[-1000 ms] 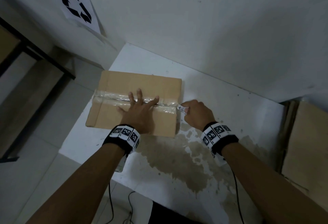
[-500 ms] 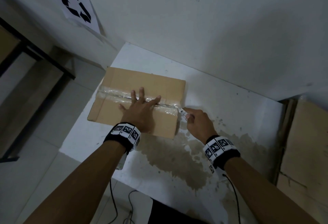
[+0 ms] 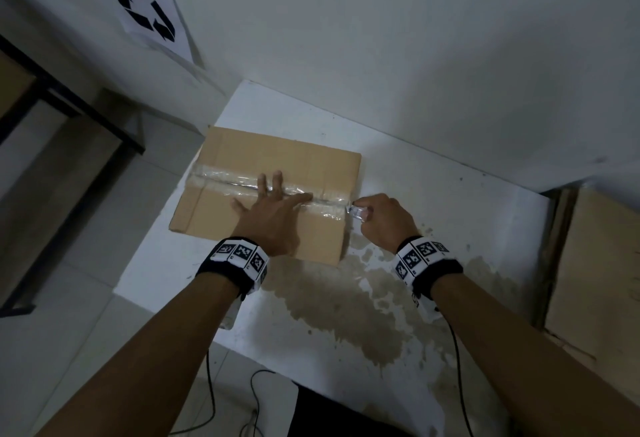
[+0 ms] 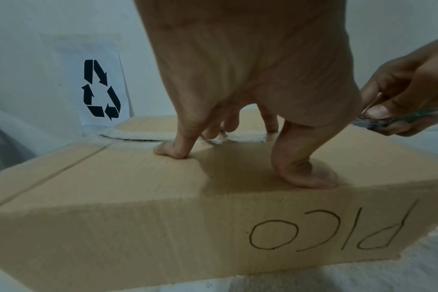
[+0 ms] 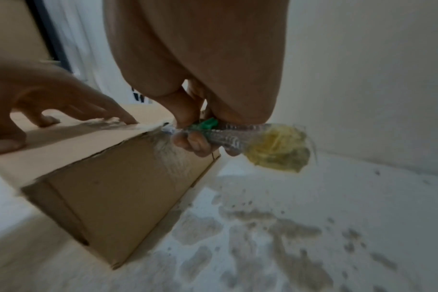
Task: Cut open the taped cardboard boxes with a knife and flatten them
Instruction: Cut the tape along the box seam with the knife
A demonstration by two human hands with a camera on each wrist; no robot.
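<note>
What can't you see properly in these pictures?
- Blade of the clear plastic knife: right wrist view, hidden by the right hand gripping it, and blurred.
- Inside of the brown cardboard box: every view, flaps closed.
- Tape under the left hand: head view, covered by fingers.

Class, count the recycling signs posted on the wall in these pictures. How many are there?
1. The recycling sign hangs on the wall beyond the cardboard box, far left. Others may lie out of view.
</note>
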